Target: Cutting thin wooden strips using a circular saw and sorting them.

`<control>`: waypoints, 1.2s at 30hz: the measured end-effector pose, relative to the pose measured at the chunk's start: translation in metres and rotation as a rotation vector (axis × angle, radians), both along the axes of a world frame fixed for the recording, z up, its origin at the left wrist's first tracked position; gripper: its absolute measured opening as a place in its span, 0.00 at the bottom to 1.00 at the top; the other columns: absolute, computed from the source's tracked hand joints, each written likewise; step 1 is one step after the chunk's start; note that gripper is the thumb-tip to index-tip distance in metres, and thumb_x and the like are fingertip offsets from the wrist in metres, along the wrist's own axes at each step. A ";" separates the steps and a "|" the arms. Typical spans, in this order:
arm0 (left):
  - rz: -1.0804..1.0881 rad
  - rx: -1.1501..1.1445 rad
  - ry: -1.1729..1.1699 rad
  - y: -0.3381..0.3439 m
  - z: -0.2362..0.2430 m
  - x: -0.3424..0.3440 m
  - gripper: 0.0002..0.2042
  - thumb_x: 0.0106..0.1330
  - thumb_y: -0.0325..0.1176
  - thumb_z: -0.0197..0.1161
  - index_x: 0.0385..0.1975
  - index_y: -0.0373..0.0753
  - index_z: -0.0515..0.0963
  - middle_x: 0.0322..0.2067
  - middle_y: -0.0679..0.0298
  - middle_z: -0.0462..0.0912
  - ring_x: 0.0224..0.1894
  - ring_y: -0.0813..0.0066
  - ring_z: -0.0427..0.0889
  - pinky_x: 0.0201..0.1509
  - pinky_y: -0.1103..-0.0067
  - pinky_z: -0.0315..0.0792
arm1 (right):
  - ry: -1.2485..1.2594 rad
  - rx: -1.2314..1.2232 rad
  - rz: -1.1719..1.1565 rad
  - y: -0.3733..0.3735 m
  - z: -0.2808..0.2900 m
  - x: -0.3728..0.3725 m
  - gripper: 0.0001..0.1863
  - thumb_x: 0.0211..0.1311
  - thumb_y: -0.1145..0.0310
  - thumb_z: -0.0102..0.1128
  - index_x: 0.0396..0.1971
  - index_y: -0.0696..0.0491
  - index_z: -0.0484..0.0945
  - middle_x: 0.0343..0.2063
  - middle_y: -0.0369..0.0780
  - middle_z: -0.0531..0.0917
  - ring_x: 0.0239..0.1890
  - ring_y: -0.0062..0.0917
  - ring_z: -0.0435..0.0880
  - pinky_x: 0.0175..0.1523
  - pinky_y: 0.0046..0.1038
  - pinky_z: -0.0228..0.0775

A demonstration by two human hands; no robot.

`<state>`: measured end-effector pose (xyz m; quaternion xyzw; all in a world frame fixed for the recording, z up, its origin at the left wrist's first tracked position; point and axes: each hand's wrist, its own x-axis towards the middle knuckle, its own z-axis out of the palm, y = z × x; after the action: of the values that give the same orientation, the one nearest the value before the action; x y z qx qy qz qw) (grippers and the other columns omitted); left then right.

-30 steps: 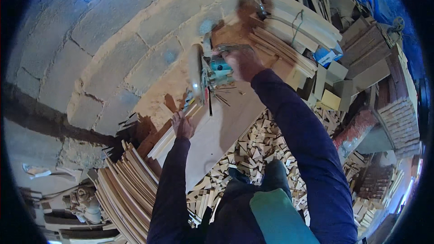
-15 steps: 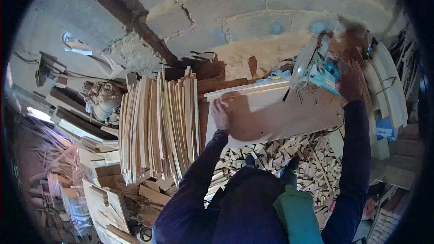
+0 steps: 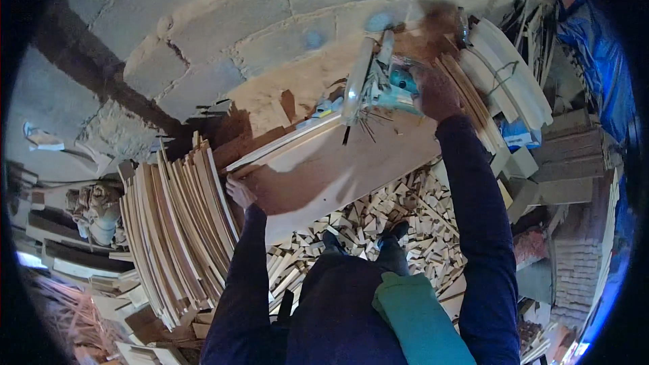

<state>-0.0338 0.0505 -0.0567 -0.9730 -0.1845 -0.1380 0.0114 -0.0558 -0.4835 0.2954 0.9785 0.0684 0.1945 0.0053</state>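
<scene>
Seemingly lining up strips left of the saw, with left hand loosely curled, right hand at the saw's right, holds unclear; next likely requiring steadiness.

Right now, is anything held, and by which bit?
Right hand: seemingly the machine, at its right side. Left hand: at the strip, left end; hold unclear.

Machine on bench; wood strips left; offcuts in front; block wall behind.
</scene>
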 end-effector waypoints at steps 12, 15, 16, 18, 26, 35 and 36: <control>-0.752 -0.159 0.224 -0.028 0.064 -0.029 0.32 0.63 0.50 0.60 0.62 0.34 0.66 0.59 0.47 0.68 0.60 0.45 0.67 0.63 0.54 0.63 | -0.004 0.080 -0.014 -0.004 0.003 0.004 0.18 0.44 0.74 0.63 0.41 0.58 0.80 0.38 0.52 0.84 0.44 0.47 0.83 0.48 0.45 0.76; -0.873 -0.094 0.235 -0.029 0.070 -0.024 0.37 0.55 0.47 0.70 0.62 0.34 0.66 0.59 0.46 0.67 0.57 0.43 0.68 0.62 0.55 0.65 | -0.034 0.077 0.011 -0.005 0.002 0.003 0.18 0.43 0.74 0.63 0.39 0.57 0.81 0.35 0.52 0.84 0.41 0.48 0.84 0.47 0.45 0.77; -0.902 -0.102 0.322 -0.029 0.072 -0.030 0.40 0.51 0.44 0.74 0.63 0.34 0.65 0.57 0.46 0.68 0.56 0.43 0.68 0.61 0.55 0.65 | -0.074 0.061 0.032 -0.006 0.000 0.003 0.17 0.43 0.74 0.63 0.38 0.57 0.81 0.34 0.52 0.84 0.40 0.48 0.84 0.47 0.45 0.77; -1.099 -0.554 -0.015 -0.038 0.072 -0.055 0.41 0.49 0.41 0.75 0.63 0.33 0.65 0.55 0.46 0.68 0.55 0.44 0.68 0.60 0.55 0.65 | -0.080 0.064 0.050 -0.009 -0.003 0.006 0.17 0.42 0.73 0.63 0.38 0.58 0.81 0.34 0.51 0.84 0.40 0.48 0.84 0.47 0.45 0.77; -0.996 -0.236 0.023 -0.051 0.046 -0.122 0.35 0.51 0.34 0.70 0.60 0.29 0.67 0.49 0.45 0.69 0.52 0.43 0.68 0.57 0.55 0.67 | 0.049 0.077 -0.007 -0.013 -0.011 0.012 0.20 0.44 0.71 0.64 0.42 0.58 0.79 0.38 0.52 0.84 0.43 0.48 0.84 0.49 0.45 0.76; -0.904 -0.213 0.089 -0.134 0.060 -0.155 0.25 0.51 0.28 0.64 0.51 0.26 0.69 0.47 0.44 0.70 0.48 0.45 0.68 0.54 0.57 0.67 | 0.106 0.120 0.020 -0.007 0.015 -0.002 0.22 0.48 0.71 0.66 0.47 0.57 0.77 0.43 0.52 0.83 0.47 0.47 0.83 0.51 0.44 0.75; -0.889 -0.308 0.084 -0.142 0.065 -0.164 0.23 0.55 0.26 0.62 0.51 0.26 0.69 0.46 0.43 0.70 0.47 0.45 0.69 0.52 0.56 0.68 | -0.011 0.228 0.134 -0.007 0.020 -0.009 0.22 0.51 0.71 0.66 0.48 0.57 0.77 0.45 0.52 0.82 0.48 0.46 0.82 0.52 0.43 0.75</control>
<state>-0.1974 -0.0916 0.0087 -0.9528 0.2322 -0.0609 -0.1859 -0.0649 -0.4909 0.3158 0.9649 0.1107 0.2063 -0.1187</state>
